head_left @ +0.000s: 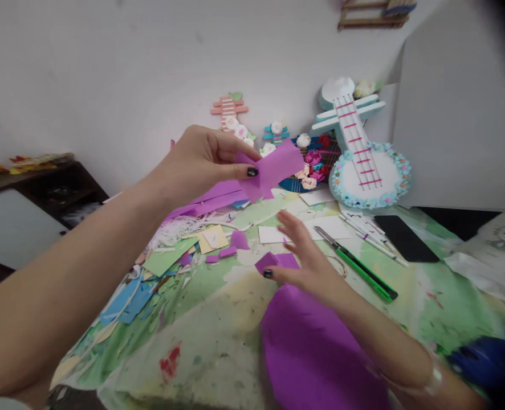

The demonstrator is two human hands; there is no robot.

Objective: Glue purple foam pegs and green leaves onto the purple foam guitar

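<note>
My left hand is raised over the table and pinches a purple paper piece between thumb and fingers. Lower down, my right hand hovers just above the table, fingers spread, its thumb beside a small purple paper scrap. A large purple sheet lies under my right forearm at the table's near edge. Long purple strips lie behind my left hand.
A green utility knife lies right of my right hand, a black phone beyond it. Paper scraps pile at the left. Foam guitar crafts with paper flowers lean on the wall. A green painted cloth covers the table.
</note>
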